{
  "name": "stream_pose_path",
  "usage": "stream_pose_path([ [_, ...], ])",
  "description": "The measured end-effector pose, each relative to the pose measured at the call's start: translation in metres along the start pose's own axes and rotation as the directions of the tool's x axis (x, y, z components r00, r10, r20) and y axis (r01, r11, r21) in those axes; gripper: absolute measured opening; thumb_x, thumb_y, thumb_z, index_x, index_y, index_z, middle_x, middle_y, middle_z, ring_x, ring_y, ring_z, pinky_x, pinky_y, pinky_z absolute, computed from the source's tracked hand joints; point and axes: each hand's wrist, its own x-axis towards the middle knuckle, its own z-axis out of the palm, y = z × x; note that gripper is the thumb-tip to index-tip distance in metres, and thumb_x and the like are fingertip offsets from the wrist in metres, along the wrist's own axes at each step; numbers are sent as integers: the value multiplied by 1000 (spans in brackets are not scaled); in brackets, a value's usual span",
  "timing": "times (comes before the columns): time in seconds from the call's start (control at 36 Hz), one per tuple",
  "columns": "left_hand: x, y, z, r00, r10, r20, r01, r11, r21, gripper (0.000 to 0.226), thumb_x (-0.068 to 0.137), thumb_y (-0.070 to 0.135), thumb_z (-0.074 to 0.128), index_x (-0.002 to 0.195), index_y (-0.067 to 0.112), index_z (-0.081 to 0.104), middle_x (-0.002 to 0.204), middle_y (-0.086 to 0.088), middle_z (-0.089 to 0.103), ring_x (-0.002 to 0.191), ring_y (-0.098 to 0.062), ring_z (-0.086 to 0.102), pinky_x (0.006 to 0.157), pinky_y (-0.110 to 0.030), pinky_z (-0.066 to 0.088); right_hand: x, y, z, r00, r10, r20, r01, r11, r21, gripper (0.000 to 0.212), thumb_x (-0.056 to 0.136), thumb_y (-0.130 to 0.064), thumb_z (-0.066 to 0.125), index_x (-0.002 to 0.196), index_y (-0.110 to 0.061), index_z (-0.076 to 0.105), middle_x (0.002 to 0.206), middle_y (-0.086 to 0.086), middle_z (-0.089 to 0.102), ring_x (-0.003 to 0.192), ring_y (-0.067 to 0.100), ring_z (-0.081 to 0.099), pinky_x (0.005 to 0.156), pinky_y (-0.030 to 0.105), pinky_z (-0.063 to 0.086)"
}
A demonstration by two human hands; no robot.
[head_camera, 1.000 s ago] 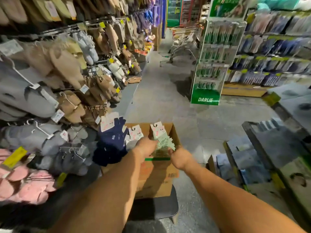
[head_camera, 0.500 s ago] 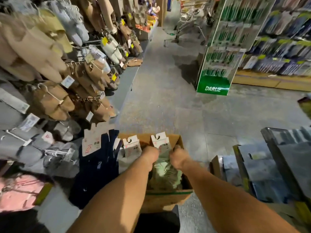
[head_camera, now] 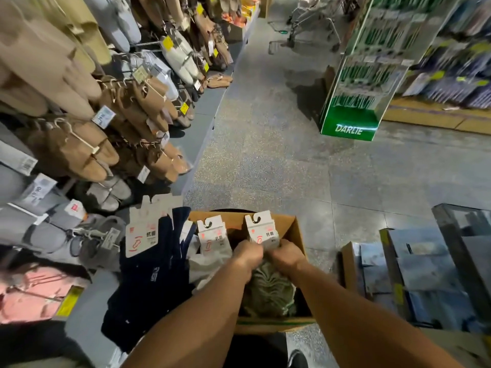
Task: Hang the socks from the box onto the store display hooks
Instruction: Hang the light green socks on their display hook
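Down at 6 o'clock both my left hand (head_camera: 248,254) and right hand (head_camera: 284,253) clutch the green socks (head_camera: 268,290) in the box (head_camera: 297,236); yanking could tear their card (head_camera: 261,231).

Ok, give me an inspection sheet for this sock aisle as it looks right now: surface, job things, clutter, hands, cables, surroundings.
Surface: grey speckled floor; a box stands on it.
Job's things: green socks bundled in the box; their card sticks up; a second carded pair beside it; navy socks hang left of the box.
Clutter: flat cartons right of the box.
Hands: left hand and right hand both grip the green bundle under its card.
Cables: nothing seen.
Surroundings: slippers on hooks to the left; green Darlie stand; trolley down the aisle.
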Motion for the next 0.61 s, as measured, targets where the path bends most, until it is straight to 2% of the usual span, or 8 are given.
stream_pose_path([
  [0.08, -2, -1, 2, 1000, 7, 7, -7, 1000, 5, 29, 91, 26, 62, 112, 9, 70, 105, -8, 73, 94, -26, 68, 85, -37, 56, -4, -1, -2, 1000, -30, -4, 30, 999, 20, 31, 96, -29, 54, 118, -9, 65, 119, 13, 69, 109, 32, 65, 96, 45, 52],
  [0.19, -18, 10, 1, 996, 69, -50, -66, 997, 43, 29, 94, 18, 57, 118, 6, 67, 113, -11, 72, 99, -29, 67, 84, -38, 55, -9, -2, -6, 997, -64, -32, 64, 998, -8, 32, 98, -34, 52, 118, -12, 63, 117, 11, 69, 106, 30, 65, 94, 42, 52],
  [0.25, -21, 15, 0, 995, 81, -53, -75, 993, 93, 30, 98, 12, 52, 125, 1, 60, 122, -15, 67, 109, -33, 65, 80, -40, 51, -10, 0, -7, 997, -53, -63, 54, 998, 22, 28, 96, -34, 53, 114, -15, 64, 113, 9, 70, 102, 28, 66, 91, 39, 53],
  [0.31, -24, 21, -2, 997, 61, -54, -57, 996, 66, 38, 98, 11, 52, 134, -2, 51, 132, -20, 60, 121, -36, 60, 81, -36, 48, -9, 3, -8, 996, -50, -73, 53, 998, 34, 25, 93, -28, 55, 112, -14, 64, 111, 9, 71, 100, 29, 66, 89, 39, 53],
  [0.42, -25, 20, -7, 1000, 29, -12, -30, 995, -92, 46, 94, 11, 62, 135, 0, 45, 128, -19, 62, 117, -36, 62, 91, -40, 53, -6, 5, -10, 996, -73, -41, 77, 993, 94, 26, 90, -21, 57, 114, -14, 64, 113, 7, 70, 101, 29, 66, 91, 40, 54],
  [0.47, -25, 17, -10, 999, 36, 33, -30, 984, -175, 39, 94, 9, 64, 129, -3, 53, 119, -14, 69, 108, -31, 67, 96, -46, 54, -7, 6, -11, 998, -67, -20, 69, 984, 166, 21, 91, -21, 58, 110, -21, 65, 114, 5, 70, 104, 25, 66, 92, 37, 54],
  [0.53, -24, 15, -14, 995, 81, 64, -62, 964, -260, 32, 95, 5, 62, 126, -5, 62, 114, -12, 73, 104, -28, 70, 97, -45, 54, -5, 6, -11, 998, -68, -11, 69, 969, 237, 14, 88, -24, 59, 101, -28, 63, 112, 2, 71, 102, 20, 67, 94, 40, 55],
  [0.61, -38, 22, -22, 990, 136, 45, -108, 915, -389, 27, 98, 1, 57, 123, -4, 65, 119, -18, 71, 109, -33, 68, 101, -48, 52, -8, 4, -13, 989, -145, 9, 138, 954, 267, 27, 90, -32, 60, 116, -27, 60, 114, -1, 70, 104, 18, 67, 97, 41, 53],
])
